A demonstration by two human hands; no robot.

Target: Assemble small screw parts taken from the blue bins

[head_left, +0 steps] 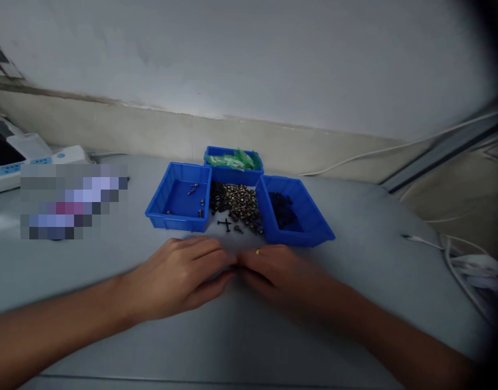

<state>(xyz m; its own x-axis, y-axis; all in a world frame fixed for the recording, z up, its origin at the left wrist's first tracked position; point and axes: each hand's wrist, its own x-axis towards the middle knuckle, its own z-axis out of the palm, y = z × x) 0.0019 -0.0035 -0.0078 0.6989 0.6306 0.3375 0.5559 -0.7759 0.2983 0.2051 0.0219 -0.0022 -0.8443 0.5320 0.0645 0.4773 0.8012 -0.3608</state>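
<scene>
My left hand [188, 273] and my right hand [277, 271] meet fingertip to fingertip above the grey table, their fingers closed in a pinch. Whatever lies between the fingertips is hidden. Just beyond them is a pile of screws [238, 203], metallic ones on the right and black ones on the left. A few loose black screws [224, 223] lie at its near edge. Left of the pile, a blue bin [178, 222] holds several metallic screws [192, 189]. To the right, another blue bin [300, 238] contains small dark parts [282, 208] whose kind I cannot make out.
Behind the pile, a third blue bin [233, 174] holds green and clear plastic packets [235, 160]. A white power strip [41, 162] sits at the far left, near a blurred-out object [74, 200]. White cables [421, 241] lie at the right edge. A wall [241, 65] rises behind.
</scene>
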